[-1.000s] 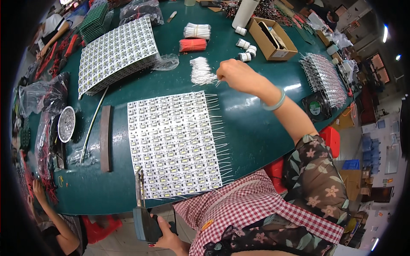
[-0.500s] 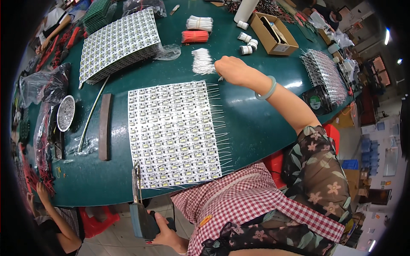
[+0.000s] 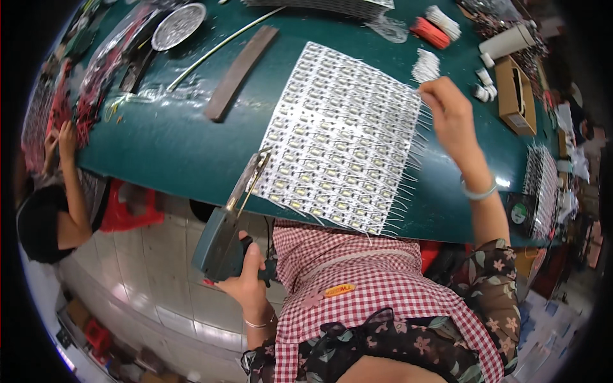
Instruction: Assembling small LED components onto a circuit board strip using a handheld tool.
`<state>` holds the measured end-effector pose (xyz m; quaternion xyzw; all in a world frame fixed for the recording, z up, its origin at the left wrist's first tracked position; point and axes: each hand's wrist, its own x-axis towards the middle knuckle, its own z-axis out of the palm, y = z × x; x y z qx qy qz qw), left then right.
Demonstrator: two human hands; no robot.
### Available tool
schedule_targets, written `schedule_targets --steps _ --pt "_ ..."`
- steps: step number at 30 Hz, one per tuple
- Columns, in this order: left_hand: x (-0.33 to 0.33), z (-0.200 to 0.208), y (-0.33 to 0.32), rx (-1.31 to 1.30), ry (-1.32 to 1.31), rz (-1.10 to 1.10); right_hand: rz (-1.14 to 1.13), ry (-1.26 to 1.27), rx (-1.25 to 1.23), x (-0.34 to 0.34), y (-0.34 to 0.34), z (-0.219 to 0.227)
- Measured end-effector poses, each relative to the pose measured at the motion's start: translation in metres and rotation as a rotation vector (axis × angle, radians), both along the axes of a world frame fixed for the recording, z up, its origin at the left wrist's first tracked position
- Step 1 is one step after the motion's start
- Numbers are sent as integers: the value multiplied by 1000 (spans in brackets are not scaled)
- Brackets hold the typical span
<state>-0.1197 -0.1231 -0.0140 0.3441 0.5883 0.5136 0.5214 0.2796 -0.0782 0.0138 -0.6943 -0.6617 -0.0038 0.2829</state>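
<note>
My left hand (image 3: 248, 285) grips a green soldering gun (image 3: 216, 247) by its handle, at the table's front edge. The gun's long metal tip and thin feed tube point up to the left edge of a white circuit board panel (image 3: 338, 134). Rows of small components cover this panel, and thin white wires stick out along its right side. At the panel's far right corner my right hand (image 3: 452, 118) is closed in a pinch; what its fingertips hold is too small to make out. Just beyond them lies a pile of short white wires (image 3: 426, 66).
A dark bar (image 3: 241, 73), a thin rod (image 3: 220, 50) and a silver dish (image 3: 179, 27) lie left on the green table. Red wire bundles (image 3: 430, 33), a cardboard box (image 3: 514, 96) and a wired board stack (image 3: 541, 191) are right. Another person's hands (image 3: 62, 142) work at far left.
My right hand has come from beside the white wire pile to the panel's far right corner. The soldering gun stays in my left hand. The whole view has turned and shifted.
</note>
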Motion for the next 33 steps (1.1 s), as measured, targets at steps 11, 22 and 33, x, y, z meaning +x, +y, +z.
schedule_targets --steps 11,22,33 --pt "-6 10 -13 -25 97 31 473 239 102 -164 26 -48" --pt "-17 -5 -25 -2 271 -13 530 156 114 -171 25 -59" --pt "-15 -1 -22 77 354 -54 530 183 83 -172 25 -61"
